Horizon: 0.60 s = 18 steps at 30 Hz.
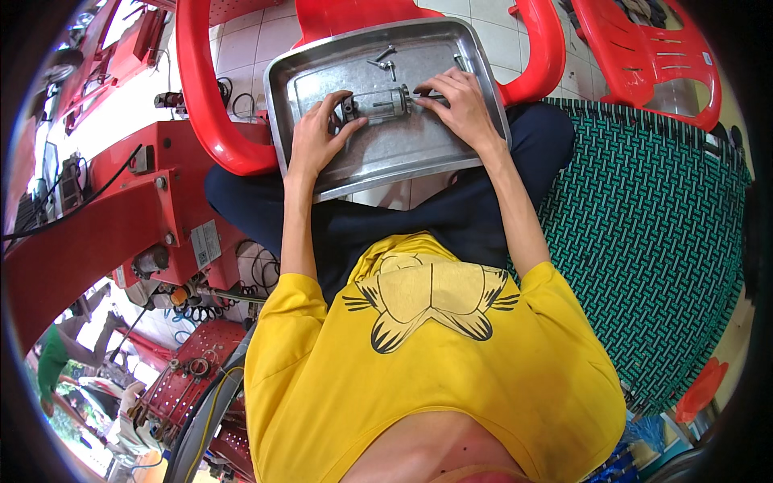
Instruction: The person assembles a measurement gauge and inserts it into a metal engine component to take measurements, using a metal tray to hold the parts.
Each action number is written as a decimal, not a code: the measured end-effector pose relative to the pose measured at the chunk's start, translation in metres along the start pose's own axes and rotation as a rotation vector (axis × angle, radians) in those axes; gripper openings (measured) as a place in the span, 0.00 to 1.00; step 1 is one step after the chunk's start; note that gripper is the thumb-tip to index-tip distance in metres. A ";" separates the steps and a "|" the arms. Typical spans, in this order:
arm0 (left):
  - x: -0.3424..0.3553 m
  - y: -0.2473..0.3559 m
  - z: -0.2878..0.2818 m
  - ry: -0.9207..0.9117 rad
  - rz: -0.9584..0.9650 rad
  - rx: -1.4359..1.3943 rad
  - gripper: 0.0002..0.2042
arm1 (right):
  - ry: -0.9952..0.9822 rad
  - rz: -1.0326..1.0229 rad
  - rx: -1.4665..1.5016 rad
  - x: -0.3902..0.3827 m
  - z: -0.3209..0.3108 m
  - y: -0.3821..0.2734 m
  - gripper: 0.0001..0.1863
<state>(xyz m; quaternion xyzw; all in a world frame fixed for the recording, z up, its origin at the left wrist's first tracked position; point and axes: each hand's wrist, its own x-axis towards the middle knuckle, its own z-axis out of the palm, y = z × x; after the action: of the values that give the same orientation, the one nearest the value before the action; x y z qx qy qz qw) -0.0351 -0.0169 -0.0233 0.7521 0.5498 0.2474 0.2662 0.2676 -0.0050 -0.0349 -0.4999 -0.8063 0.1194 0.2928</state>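
Head view: the left hand (320,135) pinches the dark end of a clear cylindrical assembly (381,105) over a silver metal tray (443,50); the right hand (460,106) curls at its opposite end, grip indeterminate. Two-handed handling appears underway; the next move likely calls for steady support. White rectangular label (206,245), red metal frame (190,181): illegible.

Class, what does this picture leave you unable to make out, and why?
Head view throughout:
Cylindrical part: underside, facing away from the camera.
Right hand: what its fingertips touch, too small and shadowed.
Metal tray: lower left corner, behind the left forearm.
Red chair: top, cut off by the upper edge.
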 end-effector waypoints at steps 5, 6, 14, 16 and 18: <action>0.001 -0.002 0.003 0.046 0.055 -0.044 0.28 | -0.080 0.006 -0.065 0.002 0.000 0.001 0.13; 0.001 -0.002 0.003 0.046 0.052 -0.046 0.28 | -0.076 0.004 -0.050 0.001 -0.001 0.001 0.13; 0.001 -0.004 0.004 0.050 0.070 -0.039 0.28 | -0.050 0.023 -0.049 0.002 -0.001 -0.001 0.14; 0.001 -0.004 0.004 0.051 0.074 -0.036 0.28 | -0.180 0.075 -0.093 0.002 -0.001 0.001 0.16; 0.001 -0.003 0.003 0.056 0.076 -0.041 0.28 | -0.095 0.024 -0.035 0.000 -0.003 0.001 0.16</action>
<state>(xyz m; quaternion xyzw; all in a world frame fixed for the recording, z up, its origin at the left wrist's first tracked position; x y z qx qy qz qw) -0.0348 -0.0158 -0.0280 0.7595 0.5230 0.2894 0.2566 0.2699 -0.0045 -0.0329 -0.5082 -0.8152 0.1325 0.2440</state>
